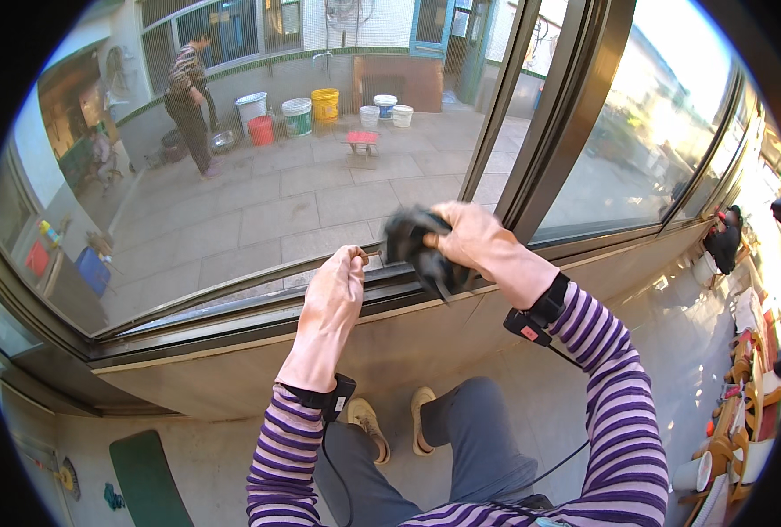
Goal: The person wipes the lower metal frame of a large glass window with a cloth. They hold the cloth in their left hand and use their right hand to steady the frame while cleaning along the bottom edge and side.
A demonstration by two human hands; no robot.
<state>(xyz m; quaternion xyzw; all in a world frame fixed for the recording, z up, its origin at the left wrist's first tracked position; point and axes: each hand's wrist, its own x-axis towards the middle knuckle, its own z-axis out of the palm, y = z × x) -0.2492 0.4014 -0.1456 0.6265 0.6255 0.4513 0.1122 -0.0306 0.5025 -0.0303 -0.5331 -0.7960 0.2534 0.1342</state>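
My right hand [472,240] grips a dark, blurred object, seemingly a black cloth [423,253], just above the sliding window's bottom track. My left hand [337,283] pinches the end of a thin rod-like piece [372,253] that points toward the dark object; whether the two touch I cannot tell. Beside my left hand, the lower bar of the mesh screen frame [212,290] slants over the window track [232,311]. Upright metal window frames [555,125] stand to the right of my right hand.
A stone sill [416,329] runs below the track. Through the screen, a person [189,99] bends in a paved yard near a yellow bucket [325,105] and a red bucket [260,130]. A green board [150,477] lies at lower left; wooden furniture [733,428] stands at right.
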